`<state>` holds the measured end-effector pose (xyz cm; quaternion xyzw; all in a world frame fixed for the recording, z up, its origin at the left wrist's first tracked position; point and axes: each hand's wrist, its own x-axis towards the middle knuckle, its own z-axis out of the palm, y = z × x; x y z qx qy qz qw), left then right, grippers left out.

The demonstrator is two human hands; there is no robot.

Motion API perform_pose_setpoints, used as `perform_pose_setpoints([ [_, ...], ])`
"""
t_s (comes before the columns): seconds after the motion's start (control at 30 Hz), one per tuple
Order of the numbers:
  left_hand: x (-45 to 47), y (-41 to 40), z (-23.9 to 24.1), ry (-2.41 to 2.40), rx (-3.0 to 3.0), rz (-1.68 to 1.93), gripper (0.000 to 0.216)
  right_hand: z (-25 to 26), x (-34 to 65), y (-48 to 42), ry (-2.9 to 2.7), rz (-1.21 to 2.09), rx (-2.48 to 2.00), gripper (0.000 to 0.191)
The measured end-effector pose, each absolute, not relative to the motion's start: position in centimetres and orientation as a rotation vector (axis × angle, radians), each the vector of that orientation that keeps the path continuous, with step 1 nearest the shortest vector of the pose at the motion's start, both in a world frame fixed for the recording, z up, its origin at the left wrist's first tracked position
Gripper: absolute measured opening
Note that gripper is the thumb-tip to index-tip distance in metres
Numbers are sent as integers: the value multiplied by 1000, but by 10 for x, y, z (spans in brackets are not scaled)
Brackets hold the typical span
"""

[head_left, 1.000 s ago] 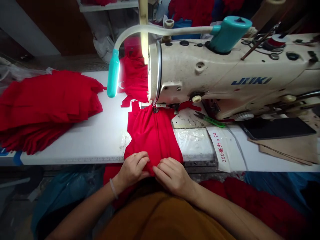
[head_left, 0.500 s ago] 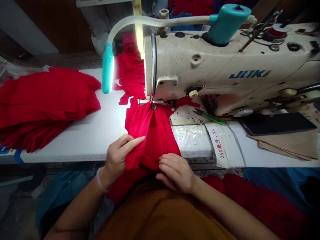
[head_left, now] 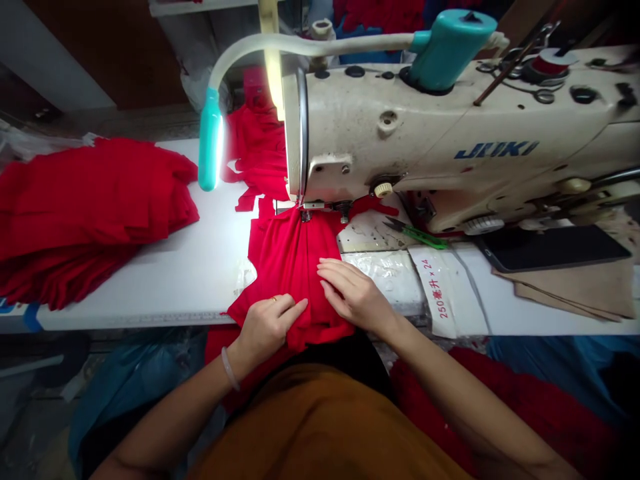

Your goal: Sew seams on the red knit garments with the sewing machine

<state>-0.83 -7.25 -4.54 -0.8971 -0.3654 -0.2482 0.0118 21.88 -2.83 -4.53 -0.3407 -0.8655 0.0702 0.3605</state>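
Observation:
Red fabric (head_left: 285,257) lies in folds under the presser foot (head_left: 306,215) of a white sewing machine (head_left: 360,133) and drapes over the table's front edge. My left hand (head_left: 267,327) is closed on the fabric near that edge, thumb and fingers pinching a fold. Farther up and to the right, my right hand (head_left: 353,293) rests on the fabric's right side, its fingers stretched out and lying on the cloth. More red cloth (head_left: 260,150) is bunched behind the needle area.
A thick stack of red cut pieces (head_left: 95,207) sits on the white table (head_left: 210,260) at left. A lit lamp (head_left: 210,140) hangs beside the machine head. To the right are green-handled thread snips (head_left: 420,235), a dark phone (head_left: 555,248) and brown paper (head_left: 575,290).
My left hand has moved right and slightly nearer my body, drawing the fabric's folds together. My right hand has shifted up the cloth toward the machine, and its fingers have straightened.

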Motion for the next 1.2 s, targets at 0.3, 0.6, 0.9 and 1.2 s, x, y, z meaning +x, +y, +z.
perform_pose_setpoints([
  [0.3,3,-68,-41,-1340,-2794,-537,33,-46,223,-9,-2553,12,-981,46],
  [0.6,15,-56,-36,-1396,-2862,-154,47,-43,228,21,-2614,-24,-1068,51],
  [0.9,21,-27,-27,-1398,-2826,-4,38,-31,222,49,-2772,6,-1257,51],
  [1.2,17,11,-24,-1437,-2770,-37,34,-23,287,58,-3002,-159,-858,36],
])
